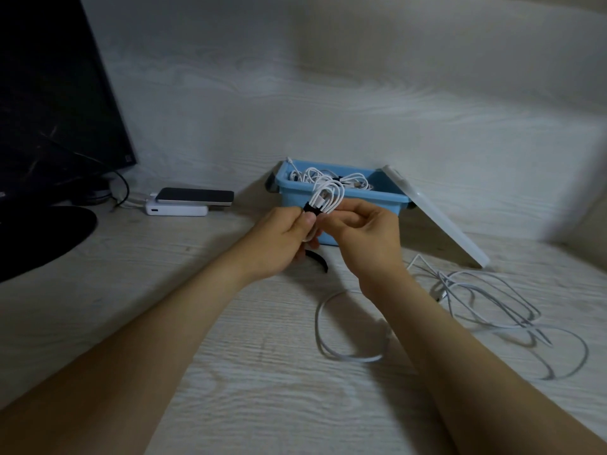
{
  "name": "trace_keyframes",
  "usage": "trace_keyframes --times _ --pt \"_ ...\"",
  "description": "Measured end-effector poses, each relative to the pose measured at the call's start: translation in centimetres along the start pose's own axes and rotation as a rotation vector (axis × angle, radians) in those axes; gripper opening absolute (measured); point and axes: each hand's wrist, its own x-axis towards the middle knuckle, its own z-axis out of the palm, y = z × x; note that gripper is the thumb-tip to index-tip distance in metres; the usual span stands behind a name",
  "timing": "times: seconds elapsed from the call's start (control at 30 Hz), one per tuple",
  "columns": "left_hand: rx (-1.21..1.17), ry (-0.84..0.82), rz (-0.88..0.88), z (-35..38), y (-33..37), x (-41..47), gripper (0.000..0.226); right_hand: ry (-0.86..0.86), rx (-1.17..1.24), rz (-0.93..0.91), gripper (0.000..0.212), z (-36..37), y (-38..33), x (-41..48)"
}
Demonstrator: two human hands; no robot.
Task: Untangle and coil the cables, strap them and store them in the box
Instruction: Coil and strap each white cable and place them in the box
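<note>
A small white coiled cable [328, 193] is held up in front of the blue box [384, 200], with a black strap [312, 207] wrapped round its middle. My left hand [279, 239] pinches the coil and strap from the left. My right hand [364, 236] grips the coil from the right. The blue box holds several coiled white cables [331, 176]. A tangle of loose white cables [486, 300] lies on the table at the right, and one loose loop [348, 326] lies below my right wrist. Another black strap [317, 259] lies on the table under my hands.
The box's white lid [433, 215] leans against its right side. A phone [197, 196] lies on a white power bank [177, 210] at the left. A dark monitor [49, 93] and its round base [42, 238] fill the far left.
</note>
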Motion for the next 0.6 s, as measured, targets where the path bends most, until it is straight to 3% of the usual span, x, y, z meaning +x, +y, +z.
trace_keyframes --times 0.13,0.33,0.5,0.6 --pt "0.102 0.024 0.010 0.8 0.1 -0.1 0.007 0.044 -0.067 -0.004 0.018 0.1 0.2 0.2" --pt "0.240 0.023 0.152 1.0 0.2 -0.7 0.043 0.059 0.066 0.063 0.020 0.7 -0.1 -0.2" --pt "0.365 0.085 0.168 1.5 -0.1 -0.6 0.021 0.082 0.098 0.076 0.020 0.8 -0.3 -0.4" --pt "0.441 0.153 0.207 1.6 0.0 -0.6 0.023 0.088 0.131 0.065 0.022 0.8 -0.6 -0.4"
